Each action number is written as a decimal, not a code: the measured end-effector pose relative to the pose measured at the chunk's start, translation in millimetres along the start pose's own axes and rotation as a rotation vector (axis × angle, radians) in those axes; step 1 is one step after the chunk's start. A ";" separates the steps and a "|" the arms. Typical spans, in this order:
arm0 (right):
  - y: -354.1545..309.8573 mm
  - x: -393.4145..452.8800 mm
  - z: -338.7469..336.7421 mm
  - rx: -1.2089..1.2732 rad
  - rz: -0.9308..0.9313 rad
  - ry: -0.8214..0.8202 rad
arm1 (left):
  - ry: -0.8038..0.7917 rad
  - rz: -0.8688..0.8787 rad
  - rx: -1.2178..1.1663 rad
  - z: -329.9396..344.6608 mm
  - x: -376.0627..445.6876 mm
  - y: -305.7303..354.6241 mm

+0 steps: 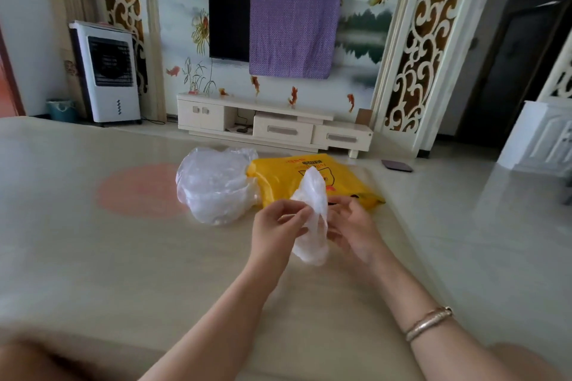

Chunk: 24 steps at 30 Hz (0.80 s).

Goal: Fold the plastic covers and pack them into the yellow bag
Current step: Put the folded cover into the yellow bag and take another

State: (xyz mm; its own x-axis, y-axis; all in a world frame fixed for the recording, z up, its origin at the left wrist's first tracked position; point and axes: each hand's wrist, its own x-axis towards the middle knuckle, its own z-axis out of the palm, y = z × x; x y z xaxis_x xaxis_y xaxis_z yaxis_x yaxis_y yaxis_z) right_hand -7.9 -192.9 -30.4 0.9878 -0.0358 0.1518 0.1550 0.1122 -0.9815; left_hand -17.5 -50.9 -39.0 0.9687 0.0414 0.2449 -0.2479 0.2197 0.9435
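Note:
A thin white plastic cover [313,195] hangs upright between my two hands above the table. My left hand [275,226] pinches its left edge with thumb and fingers. My right hand [353,227] grips it from the right, fingers curled behind the sheet. Behind the cover lies the yellow bag [284,178], flat on the table with printed markings. To the left of the bag sits a loose heap of clear plastic covers [213,184].
The beige table [123,257] has a pink round patch at its left middle. A dark phone [397,165] lies past the table's far right corner. A TV cabinet, a wall TV with purple cloth and a white air cooler stand at the back.

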 end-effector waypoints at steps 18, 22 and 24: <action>-9.9 0.4 -32.0 0.052 -0.029 0.396 | -0.043 -0.089 -0.137 -5.9 1.9 -5.9; -12.5 -9.1 -29.3 -0.141 -0.010 0.184 | -0.085 -0.157 -0.227 -7.7 4.6 -2.8; -11.2 -13.3 -24.3 -0.259 -0.021 0.116 | -0.163 -0.162 -0.127 -9.6 2.5 -1.8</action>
State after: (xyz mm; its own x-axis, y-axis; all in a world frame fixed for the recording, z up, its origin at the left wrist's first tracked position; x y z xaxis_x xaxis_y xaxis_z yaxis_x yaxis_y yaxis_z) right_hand -23.2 -217.8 -24.2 0.9734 -0.1502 0.1728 0.1509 -0.1466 -0.9776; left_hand -14.5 -41.9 -42.2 0.9778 -0.1597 0.1354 -0.0760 0.3319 0.9403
